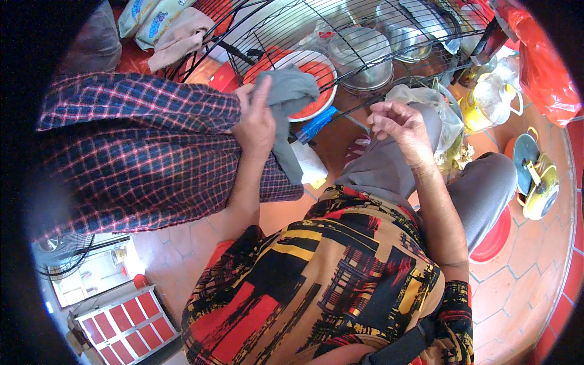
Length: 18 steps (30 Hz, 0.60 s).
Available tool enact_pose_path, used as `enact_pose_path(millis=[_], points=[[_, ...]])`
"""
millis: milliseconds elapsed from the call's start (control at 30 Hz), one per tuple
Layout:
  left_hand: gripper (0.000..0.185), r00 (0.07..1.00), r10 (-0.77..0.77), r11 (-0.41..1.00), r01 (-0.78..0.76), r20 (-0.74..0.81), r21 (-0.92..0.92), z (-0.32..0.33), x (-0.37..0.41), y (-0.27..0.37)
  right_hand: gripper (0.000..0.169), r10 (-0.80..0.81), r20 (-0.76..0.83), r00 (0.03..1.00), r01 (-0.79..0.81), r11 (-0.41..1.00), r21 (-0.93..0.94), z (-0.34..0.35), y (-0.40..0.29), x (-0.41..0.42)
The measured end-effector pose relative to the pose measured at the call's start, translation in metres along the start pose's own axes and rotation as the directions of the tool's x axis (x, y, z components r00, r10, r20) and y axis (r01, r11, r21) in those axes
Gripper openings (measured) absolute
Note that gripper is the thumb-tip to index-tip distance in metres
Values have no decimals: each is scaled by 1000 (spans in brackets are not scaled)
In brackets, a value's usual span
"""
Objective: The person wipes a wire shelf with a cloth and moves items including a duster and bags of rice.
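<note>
My left hand grips a grey cloth, with its index finger stretched out along it. The cloth hangs down past the wrist. Directly left of that hand lies a wide dark-blue and red plaid cloth, with a raised fold along its far side. The fold's right end meets the hand. Above my knee, my right hand is raised with its fingers curled towards the thumb. No object shows in it, though a thin one between the fingertips could be hidden.
Ahead stands a black wire rack, with a metal pot and a white-rimmed red basin behind its wires. A plastic oil jug, pans and a red plastic basin are on the right. A fan stands at lower left.
</note>
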<state>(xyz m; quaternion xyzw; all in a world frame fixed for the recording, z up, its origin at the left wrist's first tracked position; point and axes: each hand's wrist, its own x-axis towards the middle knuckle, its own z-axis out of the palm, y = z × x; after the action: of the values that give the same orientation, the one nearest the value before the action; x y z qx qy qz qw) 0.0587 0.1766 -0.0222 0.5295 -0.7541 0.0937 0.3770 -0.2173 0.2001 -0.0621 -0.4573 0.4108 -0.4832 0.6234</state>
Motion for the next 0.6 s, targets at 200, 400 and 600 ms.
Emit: enact_pose_path(millis=[200,400,600], points=[[34,982,138,921,-174,126,348,54,-47,-28,18,100,14,995,-100,994,-54,5,9,2],[42,951,217,934,-268,220,235,22,-75,-38,14,129,-41,991,-132,988,-84,2,18,5],[37,905,-71,993,104,420,-56,-3,-104,-12,14,137,26,990,-132,979,-155,22,36,5]])
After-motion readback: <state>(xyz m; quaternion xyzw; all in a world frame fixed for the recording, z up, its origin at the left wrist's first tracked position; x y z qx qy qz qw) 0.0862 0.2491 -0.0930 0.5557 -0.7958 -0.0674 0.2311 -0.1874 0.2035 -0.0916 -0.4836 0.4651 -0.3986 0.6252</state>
